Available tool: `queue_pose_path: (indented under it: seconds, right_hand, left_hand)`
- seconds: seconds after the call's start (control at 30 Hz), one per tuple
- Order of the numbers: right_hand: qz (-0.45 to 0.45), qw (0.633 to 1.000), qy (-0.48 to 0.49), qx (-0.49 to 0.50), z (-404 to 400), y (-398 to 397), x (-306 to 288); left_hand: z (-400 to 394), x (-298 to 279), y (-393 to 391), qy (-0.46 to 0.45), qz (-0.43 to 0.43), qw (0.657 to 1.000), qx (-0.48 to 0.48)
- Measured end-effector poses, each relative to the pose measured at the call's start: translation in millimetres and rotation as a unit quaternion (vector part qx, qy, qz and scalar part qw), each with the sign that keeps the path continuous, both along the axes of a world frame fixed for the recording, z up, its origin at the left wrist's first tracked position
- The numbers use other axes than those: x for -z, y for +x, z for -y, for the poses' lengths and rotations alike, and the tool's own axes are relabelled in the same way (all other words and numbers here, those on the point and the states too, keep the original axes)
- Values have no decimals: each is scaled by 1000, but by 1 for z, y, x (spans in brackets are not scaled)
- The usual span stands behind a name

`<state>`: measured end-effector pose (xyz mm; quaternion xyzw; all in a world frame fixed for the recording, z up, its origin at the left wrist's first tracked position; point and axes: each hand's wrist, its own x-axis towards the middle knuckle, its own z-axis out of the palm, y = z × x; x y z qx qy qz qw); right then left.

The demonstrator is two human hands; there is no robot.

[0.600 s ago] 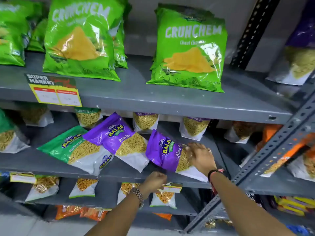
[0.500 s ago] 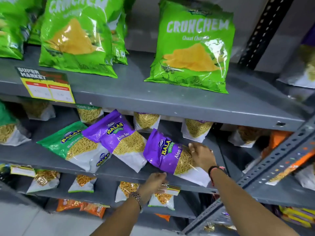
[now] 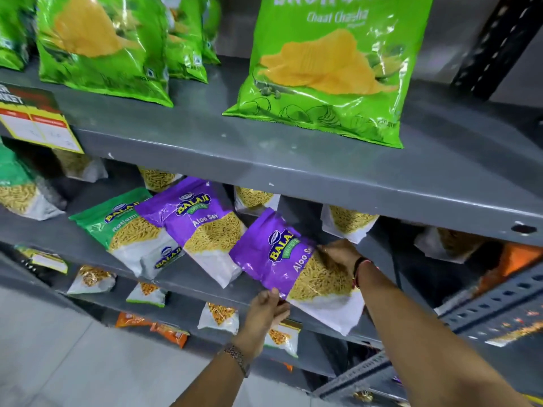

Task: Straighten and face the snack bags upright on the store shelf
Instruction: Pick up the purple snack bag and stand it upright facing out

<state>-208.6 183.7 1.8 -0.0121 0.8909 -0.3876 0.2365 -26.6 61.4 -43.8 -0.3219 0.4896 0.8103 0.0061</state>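
Note:
A purple Balaji Aloo Sev bag point(image 3: 282, 259) lies tilted on the middle grey shelf point(image 3: 188, 277), its top pointing up-left. My left hand point(image 3: 266, 306) pinches its lower left edge at the shelf's front lip. My right hand point(image 3: 338, 255) rests on the bag's right side, fingers curled over its upper edge. To the left a second purple Aloo Sev bag point(image 3: 202, 221) leans slanted, overlapping a green Balaji bag point(image 3: 129, 227), also slanted. Smaller bags stand further back on the same shelf.
The upper shelf point(image 3: 293, 165) overhangs closely, carrying green Crunchem chip bags point(image 3: 326, 71). A yellow price tag point(image 3: 35, 118) hangs at its left. A perforated steel upright point(image 3: 484, 304) crosses at right. Lower shelves hold small bags point(image 3: 219, 317); grey floor lies below left.
The view has moved closer and lower. My left hand rose from below the shelf lip and took hold of the purple bag's lower edge; my right hand stayed on the bag.

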Motion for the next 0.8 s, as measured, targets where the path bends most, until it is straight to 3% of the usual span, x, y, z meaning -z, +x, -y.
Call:
queue_pose_path:
  seconds: [0.1,0.2,0.47,0.8]
  right_hand:
    - [0,999,-3,44,-16,13,1]
    - [10,991,-76,105,-34,36,6]
    - [47,920,-292,256,-53,126,-21]
    - [132,880,-357,284,-67,194,-2]
  left_hand:
    - [1,-6,0,-21,-35,999,2]
    - [6,-16,7,-51,-69,996,-2]
    - [24,-38,23,-135,-129,981,52]
    - [40,-49,44,-221,-137,957,127]
